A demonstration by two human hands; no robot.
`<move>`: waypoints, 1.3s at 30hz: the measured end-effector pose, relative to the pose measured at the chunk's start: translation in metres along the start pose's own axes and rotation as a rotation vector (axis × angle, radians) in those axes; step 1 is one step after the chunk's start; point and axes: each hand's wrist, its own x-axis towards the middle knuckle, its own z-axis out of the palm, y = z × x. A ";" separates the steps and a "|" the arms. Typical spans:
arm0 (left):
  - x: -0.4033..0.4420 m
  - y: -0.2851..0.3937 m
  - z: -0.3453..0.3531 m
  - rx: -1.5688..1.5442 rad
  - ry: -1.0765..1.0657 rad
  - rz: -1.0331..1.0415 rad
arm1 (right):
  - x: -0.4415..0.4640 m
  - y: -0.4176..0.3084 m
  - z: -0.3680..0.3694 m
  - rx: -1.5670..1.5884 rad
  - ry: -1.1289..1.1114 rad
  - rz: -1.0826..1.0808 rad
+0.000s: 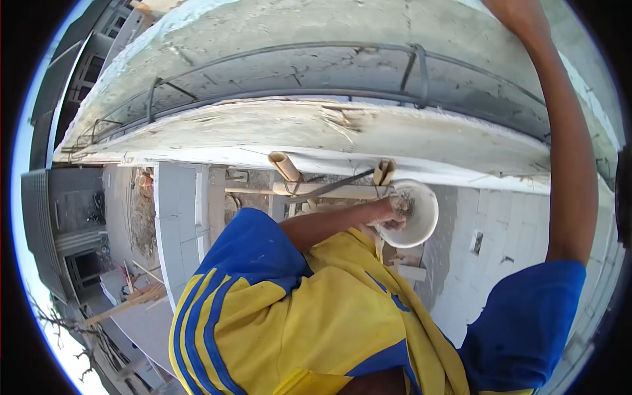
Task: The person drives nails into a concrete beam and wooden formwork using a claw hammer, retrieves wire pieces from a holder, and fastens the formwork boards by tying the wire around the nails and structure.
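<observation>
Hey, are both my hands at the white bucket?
No, only the left hand is at the bucket; the right hand is up at the picture's top edge.

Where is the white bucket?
In the head view, the white bucket is right of centre, with the left hand at its rim and the pale ledge above.

Place: open-air building site. Evidence: exposed steel rebar (422,82), pale block wall (174,227), loose timber (125,305) below.

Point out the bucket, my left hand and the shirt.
Bucket (423,222), head view: on its inner wall.
Left hand (386,212), head view: on its middle.
Shirt (342,296), head view: on its yellow cloth.
</observation>
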 end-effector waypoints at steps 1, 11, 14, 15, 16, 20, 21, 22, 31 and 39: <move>-0.024 0.000 -0.011 0.160 0.017 0.133 | 0.004 0.004 0.004 0.021 -0.045 0.029; -0.378 0.065 -0.030 0.363 0.329 0.744 | 0.001 -0.014 -0.018 0.108 -0.145 0.122; -0.485 0.080 -0.017 0.355 0.774 0.958 | 0.003 -0.006 -0.004 0.091 -0.160 0.104; -0.511 0.086 -0.023 0.319 0.952 1.073 | 0.003 -0.006 -0.005 0.086 -0.158 0.097; -0.538 0.097 -0.047 0.480 1.095 1.212 | 0.004 -0.007 -0.007 0.081 -0.152 0.093; -0.626 0.176 -0.141 0.665 1.790 1.173 | 0.001 -0.013 -0.012 0.083 -0.153 0.115; -0.642 0.196 -0.169 0.652 1.882 1.152 | 0.002 -0.010 -0.008 0.074 -0.135 0.092; -0.658 0.218 -0.218 0.654 1.892 1.215 | 0.002 -0.007 -0.006 0.065 -0.119 0.069; -0.668 0.262 -0.379 0.830 2.161 0.887 | 0.008 -0.013 -0.021 0.060 -0.170 -0.022; -0.665 0.260 -0.366 0.731 2.173 0.639 | 0.074 -0.133 -0.091 1.059 -0.263 0.015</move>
